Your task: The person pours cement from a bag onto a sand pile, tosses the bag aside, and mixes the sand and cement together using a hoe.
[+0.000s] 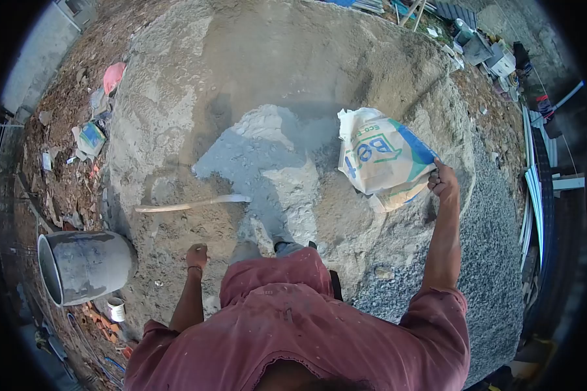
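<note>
My right hand (445,181), off to the right, is closed on a corner of a paper cement bag (378,156). The bag is white and tan with blue and green print, and it hangs crumpled above the sand. A heap of grey cement powder (254,146) lies in front of me and reaches down to my feet. My left hand (197,255) is low on the left, fingers curled into a fist, with nothing seen in it. Beyond it a pale wooden handle (192,203) lies across the sand, its right end at the powder. Whatever it joins is hidden.
A grey drum (85,267) lies on its side at left, with a small white bucket (115,309) beside it. Dark gravel (489,260) spreads along the right. Pipes (533,195) line the right edge. Rubbish and a pink bag (113,78) sit at upper left.
</note>
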### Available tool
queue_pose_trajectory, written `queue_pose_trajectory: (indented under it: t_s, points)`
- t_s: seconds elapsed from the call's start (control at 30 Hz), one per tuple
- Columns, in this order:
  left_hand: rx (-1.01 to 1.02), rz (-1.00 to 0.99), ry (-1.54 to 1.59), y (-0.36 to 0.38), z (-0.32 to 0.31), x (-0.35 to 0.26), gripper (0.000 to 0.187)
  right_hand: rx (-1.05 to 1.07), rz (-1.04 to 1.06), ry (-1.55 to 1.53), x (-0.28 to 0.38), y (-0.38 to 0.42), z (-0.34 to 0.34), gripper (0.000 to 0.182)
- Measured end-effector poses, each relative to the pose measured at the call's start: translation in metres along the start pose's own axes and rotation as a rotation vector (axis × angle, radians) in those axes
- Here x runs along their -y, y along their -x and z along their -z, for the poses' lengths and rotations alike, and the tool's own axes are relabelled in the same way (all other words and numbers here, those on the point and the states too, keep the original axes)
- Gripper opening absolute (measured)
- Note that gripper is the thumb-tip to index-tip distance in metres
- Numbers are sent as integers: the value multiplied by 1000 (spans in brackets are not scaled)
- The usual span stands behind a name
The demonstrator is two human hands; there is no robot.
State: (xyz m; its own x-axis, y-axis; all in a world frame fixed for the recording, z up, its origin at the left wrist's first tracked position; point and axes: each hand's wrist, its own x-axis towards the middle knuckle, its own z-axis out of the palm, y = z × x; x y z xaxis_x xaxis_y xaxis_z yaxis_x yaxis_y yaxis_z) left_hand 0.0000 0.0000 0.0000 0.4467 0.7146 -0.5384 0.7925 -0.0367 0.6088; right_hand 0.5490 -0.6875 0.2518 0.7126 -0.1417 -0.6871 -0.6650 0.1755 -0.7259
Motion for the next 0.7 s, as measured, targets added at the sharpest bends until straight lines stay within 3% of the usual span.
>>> queue_pose_trajectory:
  t_s: [0.07,0.1,0.13,0.23,0.27,0.33,0.4,0.53,0.63,0.7]
  points:
    - [70,45,59,24,-28,-14,33,158,-27,-81,65,-13,17,40]
    - [152,146,332,21,-73,39,34,160,69,-1,96,61,5,43]
    - [160,277,476,46,-54,78,34,164,55,-24,92,78,12,46]
    - [204,489,767,133,-29,312,35,94,39,58,98,160,3,55]
    - [38,685,683,186,-19,293,28,97,33,35,109,184,2,54]
    - [40,639,800,215,-7,353,43,163,73,-12,126,220,-17,53]
    - [-244,994,765,259,0,359,48,182,133,-33,133,248,-19,51]
    - [-24,1174,803,318,8,430,36,167,174,-80,137,308,-28,47]
    - [105,1124,825,304,13,454,29,194,191,-108,128,332,-41,44]
    - [117,1013,892,271,15,462,26,177,419,-69,105,338,-59,44]
